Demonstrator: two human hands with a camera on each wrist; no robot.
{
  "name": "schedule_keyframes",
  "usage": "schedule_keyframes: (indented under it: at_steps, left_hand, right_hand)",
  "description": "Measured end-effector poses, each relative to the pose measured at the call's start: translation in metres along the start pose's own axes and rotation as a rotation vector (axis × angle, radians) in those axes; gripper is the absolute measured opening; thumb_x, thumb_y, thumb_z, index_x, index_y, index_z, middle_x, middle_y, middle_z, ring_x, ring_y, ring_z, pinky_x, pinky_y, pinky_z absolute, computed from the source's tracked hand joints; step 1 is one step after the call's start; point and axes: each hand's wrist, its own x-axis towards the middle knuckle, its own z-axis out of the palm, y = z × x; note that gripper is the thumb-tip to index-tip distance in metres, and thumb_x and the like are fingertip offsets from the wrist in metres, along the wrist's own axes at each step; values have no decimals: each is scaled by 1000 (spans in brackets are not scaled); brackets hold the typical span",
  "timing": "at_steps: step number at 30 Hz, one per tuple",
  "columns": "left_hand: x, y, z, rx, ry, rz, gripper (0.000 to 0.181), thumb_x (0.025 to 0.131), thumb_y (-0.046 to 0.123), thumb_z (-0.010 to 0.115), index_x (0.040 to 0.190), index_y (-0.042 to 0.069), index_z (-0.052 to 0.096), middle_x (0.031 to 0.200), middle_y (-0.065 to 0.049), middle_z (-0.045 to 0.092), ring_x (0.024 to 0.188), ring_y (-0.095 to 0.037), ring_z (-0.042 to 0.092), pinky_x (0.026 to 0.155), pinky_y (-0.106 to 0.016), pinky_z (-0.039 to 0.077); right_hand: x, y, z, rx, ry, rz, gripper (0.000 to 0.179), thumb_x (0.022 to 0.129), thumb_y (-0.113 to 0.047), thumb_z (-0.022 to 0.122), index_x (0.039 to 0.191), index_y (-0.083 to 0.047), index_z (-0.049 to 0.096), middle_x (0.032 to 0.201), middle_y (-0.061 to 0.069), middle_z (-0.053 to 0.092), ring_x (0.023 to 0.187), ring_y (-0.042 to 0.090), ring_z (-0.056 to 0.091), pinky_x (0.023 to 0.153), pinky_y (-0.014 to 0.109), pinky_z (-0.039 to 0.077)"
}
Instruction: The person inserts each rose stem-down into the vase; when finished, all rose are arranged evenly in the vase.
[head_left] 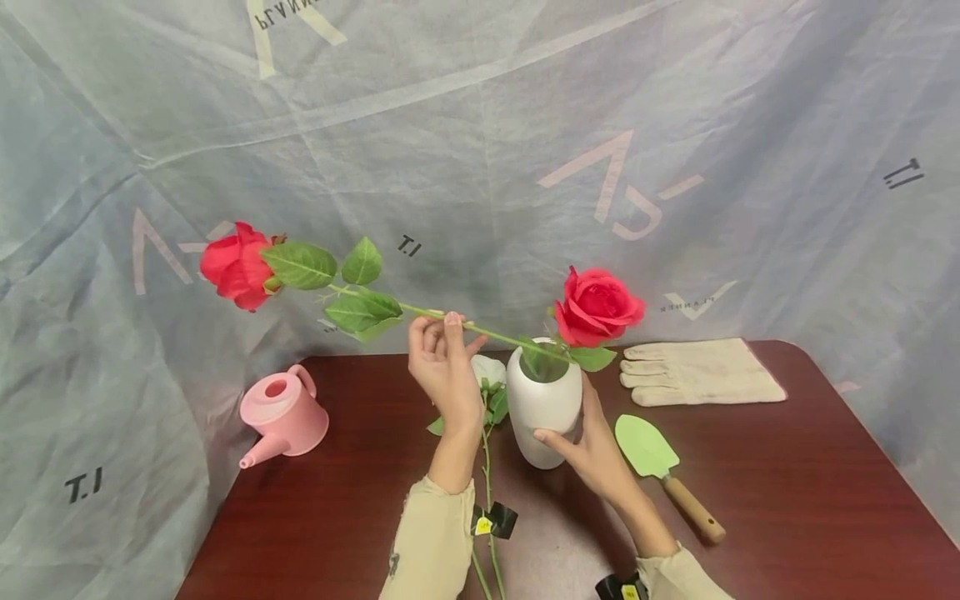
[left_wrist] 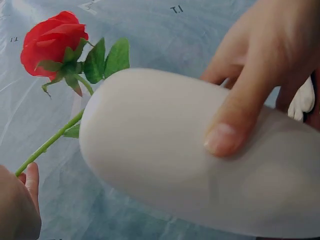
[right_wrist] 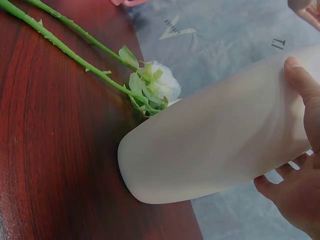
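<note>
My left hand (head_left: 446, 367) pinches the green stem of a red rose (head_left: 238, 267), whose bloom points to the left. That stem slants down to the right, its lower end at the mouth of a white vase (head_left: 543, 417). My right hand (head_left: 600, 450) grips the vase round its side, thumb across the front, as the left wrist view also shows. Another red rose (head_left: 600, 307) stands in the vase, its bloom above the rim at the right. In the right wrist view the vase (right_wrist: 210, 145) is seen along its side, with the base near the tabletop.
White roses (right_wrist: 162, 82) with long stems lie on the dark red table (head_left: 360, 508) beside the vase. A pink watering can (head_left: 288, 417) stands at the left. To the right are a pale work glove (head_left: 701, 372) and a green trowel (head_left: 647, 446) with a wooden handle.
</note>
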Motion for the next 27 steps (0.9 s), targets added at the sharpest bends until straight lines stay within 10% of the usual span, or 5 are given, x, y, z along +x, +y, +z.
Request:
schedule_keyframes:
  at_steps: [17,27]
  left_hand:
    - [2,-1,13,205,-112,129,10,90,5,61,93,-3,55,84,-20,61,77,-23,62,61,-42,55]
    - [-12,-5,-6,260,-401,299,5,86,-8,60,90,-7,58,82,-18,61,70,-29,63,60,-34,55]
  right_hand:
    - [-3,2,-3,14,16,37,103,77,-26,78,149,-27,5,146,6,21,124,23,34,95,50,34]
    - [-1,0,-2,7,5,2,97,77,-28,77,148,-28,10,138,4,32,118,19,41,93,39,38]
